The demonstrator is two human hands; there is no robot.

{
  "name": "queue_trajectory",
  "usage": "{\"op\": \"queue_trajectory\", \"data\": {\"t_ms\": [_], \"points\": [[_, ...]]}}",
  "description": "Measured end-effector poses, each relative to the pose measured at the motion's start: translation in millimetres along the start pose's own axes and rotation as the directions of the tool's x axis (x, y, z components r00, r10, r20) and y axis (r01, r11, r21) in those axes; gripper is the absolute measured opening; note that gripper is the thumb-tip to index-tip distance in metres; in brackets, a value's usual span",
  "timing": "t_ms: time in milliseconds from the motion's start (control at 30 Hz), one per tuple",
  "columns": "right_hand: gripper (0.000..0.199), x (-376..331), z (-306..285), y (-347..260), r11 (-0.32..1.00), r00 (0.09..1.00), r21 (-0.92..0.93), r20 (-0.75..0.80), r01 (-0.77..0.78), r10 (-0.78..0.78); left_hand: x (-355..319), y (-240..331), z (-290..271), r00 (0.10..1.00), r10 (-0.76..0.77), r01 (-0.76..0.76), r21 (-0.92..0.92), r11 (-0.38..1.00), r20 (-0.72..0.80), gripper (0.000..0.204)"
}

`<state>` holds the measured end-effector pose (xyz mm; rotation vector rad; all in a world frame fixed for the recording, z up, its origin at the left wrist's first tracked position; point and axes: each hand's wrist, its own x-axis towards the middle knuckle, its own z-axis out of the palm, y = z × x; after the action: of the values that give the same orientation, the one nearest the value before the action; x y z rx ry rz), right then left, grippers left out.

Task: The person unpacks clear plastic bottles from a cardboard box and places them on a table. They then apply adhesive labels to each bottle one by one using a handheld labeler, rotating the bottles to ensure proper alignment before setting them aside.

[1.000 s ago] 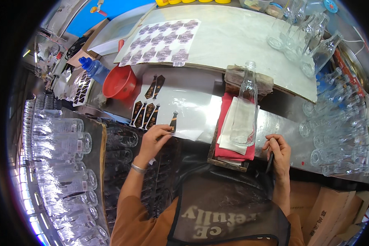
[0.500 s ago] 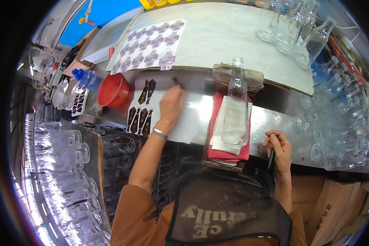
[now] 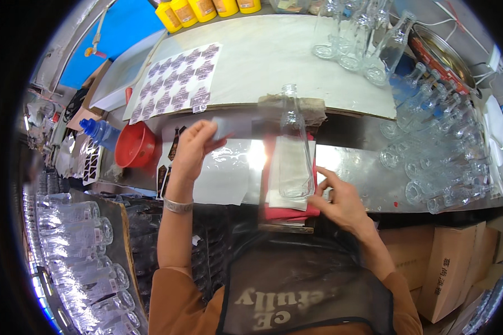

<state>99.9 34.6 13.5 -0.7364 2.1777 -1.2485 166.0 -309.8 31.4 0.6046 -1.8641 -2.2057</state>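
My left hand (image 3: 194, 149) is raised over the sheet of dark tie-shaped labels (image 3: 173, 146), with its fingertips pinched on a small pale grey label (image 3: 222, 128), smeared by motion. A clear glass bottle (image 3: 294, 145) lies in front of me, base toward me, on white and red folded cloths (image 3: 286, 214). Its neck rests against a rolled beige cloth (image 3: 313, 110). Beside the bottle's base on the right is my right hand (image 3: 343, 202), fingers apart and bent, thumb close to the glass; whether it touches I cannot tell. Nothing shows in that hand.
A red bowl (image 3: 135, 146) and a blue-capped bottle (image 3: 99, 130) stand at the left. A printed label sheet (image 3: 176, 78) lies on the white board (image 3: 262, 50). Many clear bottles (image 3: 439, 151) stand at the right, more (image 3: 89, 234) at lower left. Cardboard boxes (image 3: 450, 268) are below right.
My left hand has lifted off the sheet and come back left with the label. My right hand has moved in to the bottle's base; the dark thing at its fingers no longer shows. The view has shifted.
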Motion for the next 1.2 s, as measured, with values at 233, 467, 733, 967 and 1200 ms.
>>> {"op": "queue_trajectory", "data": {"t_ms": [233,467,733,967,1200], "points": [[0.069,7,13,3,0.986,0.997,-0.146,-0.016,0.079,-0.082,-12,50,107,0.845,0.445,-0.531,0.546,0.647,0.295,0.008],[0.066,8,6,-6,0.994,0.997,-0.09,0.048,0.069,-0.065,-48,-10,126,0.638,0.517,-0.696,0.714,0.071,0.571,0.014],[0.043,77,-13,26,0.922,0.99,0.363,-0.095,0.133,-0.105,-46,-21,120,0.854,0.479,-0.498,0.586,0.64,0.203,0.044],[0.05,105,-12,-13,0.983,0.982,0.13,-0.156,0.128,-0.107,-40,-41,128,0.964,0.193,-0.229,0.2,0.953,0.185,0.075],[0.053,101,-16,-26,0.998,0.992,0.035,-0.116,0.051,-0.046,-40,-48,124,0.96,0.203,-0.234,0.157,0.96,0.192,0.076]]}}
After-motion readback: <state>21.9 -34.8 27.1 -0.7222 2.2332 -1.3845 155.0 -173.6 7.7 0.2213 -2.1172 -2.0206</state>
